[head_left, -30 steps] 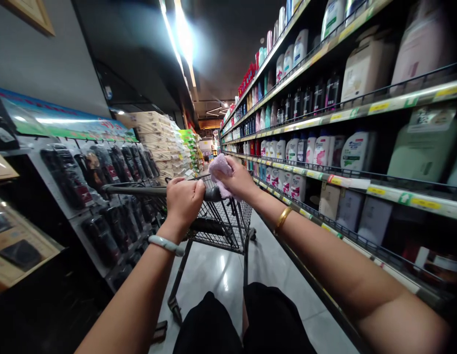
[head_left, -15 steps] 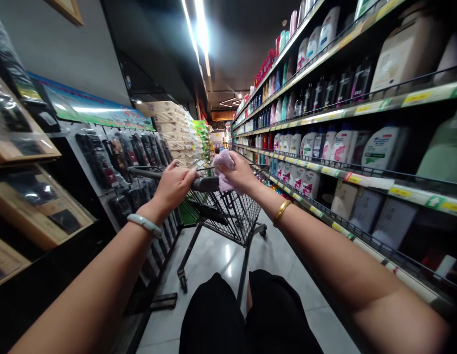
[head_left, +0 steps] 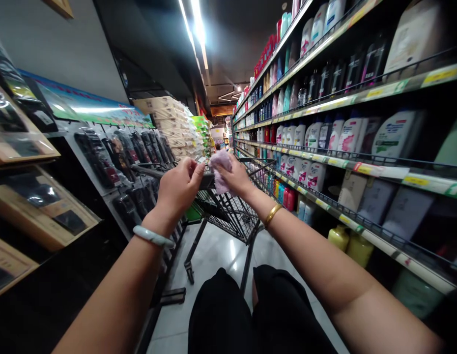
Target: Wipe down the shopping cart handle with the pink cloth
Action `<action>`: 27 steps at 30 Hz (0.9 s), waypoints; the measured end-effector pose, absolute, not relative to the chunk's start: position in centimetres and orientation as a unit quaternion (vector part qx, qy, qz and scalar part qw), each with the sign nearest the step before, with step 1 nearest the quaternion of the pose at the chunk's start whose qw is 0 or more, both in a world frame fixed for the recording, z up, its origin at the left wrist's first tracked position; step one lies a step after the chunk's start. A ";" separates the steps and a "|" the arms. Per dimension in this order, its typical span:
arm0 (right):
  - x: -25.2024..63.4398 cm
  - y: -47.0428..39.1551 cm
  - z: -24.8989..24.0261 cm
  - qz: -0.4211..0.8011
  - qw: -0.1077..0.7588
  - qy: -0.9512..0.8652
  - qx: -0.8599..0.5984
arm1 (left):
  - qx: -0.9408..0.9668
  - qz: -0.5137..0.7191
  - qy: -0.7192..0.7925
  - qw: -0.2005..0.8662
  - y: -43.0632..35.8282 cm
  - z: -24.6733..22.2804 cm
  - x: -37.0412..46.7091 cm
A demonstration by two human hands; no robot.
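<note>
My right hand [head_left: 234, 177] is closed on a fuzzy lilac cloth [head_left: 220, 169], bunched against the right part of the handle [head_left: 207, 181] of a black shopping cart [head_left: 232, 211]. Beside it, my left hand [head_left: 180, 184] is closed, thumb tip near the forefinger, and covers the middle of the handle. Whether its fingers grip the bar or something small is hidden. A pale bangle [head_left: 153, 235] circles the left wrist and a gold one [head_left: 272, 215] the right. The wire basket extends away below both hands.
Shelves of shampoo bottles [head_left: 313, 132] line the right. On the left hang packaged dark goods [head_left: 121, 147], with boxed items [head_left: 47, 196] nearer me and stacked cartons [head_left: 169, 118] farther off. A dark rack foot [head_left: 173, 296] juts onto the tiled floor [head_left: 169, 322].
My left hand has shifted right and turned, its thumb now higher and nearer the cloth. The right hand, with the cloth, has moved slightly left. The view has also shifted a little.
</note>
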State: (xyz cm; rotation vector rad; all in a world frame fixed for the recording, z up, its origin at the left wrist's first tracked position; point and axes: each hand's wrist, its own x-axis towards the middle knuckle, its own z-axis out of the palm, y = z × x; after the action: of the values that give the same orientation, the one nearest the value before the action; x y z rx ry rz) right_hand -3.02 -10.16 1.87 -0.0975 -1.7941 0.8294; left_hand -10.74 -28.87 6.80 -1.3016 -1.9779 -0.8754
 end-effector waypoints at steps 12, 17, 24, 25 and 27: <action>-4.3 -16.6 3.3 0.281 0.561 -0.778 -0.023 | -0.484 -0.405 -0.702 0.330 -30.1 6.1 -13.3; -4.3 -16.7 3.3 0.236 0.546 -0.804 -0.030 | -0.487 -0.438 -0.682 0.325 -30.6 5.8 -13.3; -4.7 -15.8 2.3 0.302 0.555 -0.773 -0.054 | -0.521 -0.440 -0.666 0.303 -31.3 5.8 -14.0; -4.7 -15.8 1.9 0.311 0.560 -0.766 -0.056 | -0.526 -0.438 -0.666 0.298 -31.5 5.7 -14.1; -4.9 -15.7 1.4 0.326 0.558 -0.762 -0.046 | -0.530 -0.435 -0.668 0.289 -32.0 5.8 -14.3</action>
State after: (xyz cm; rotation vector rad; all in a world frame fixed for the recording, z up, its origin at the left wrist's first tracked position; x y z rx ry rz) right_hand -4.88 -15.71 1.41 -0.1096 -1.7976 0.7696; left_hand -14.28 -31.96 5.82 -1.4160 -1.7839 -1.1604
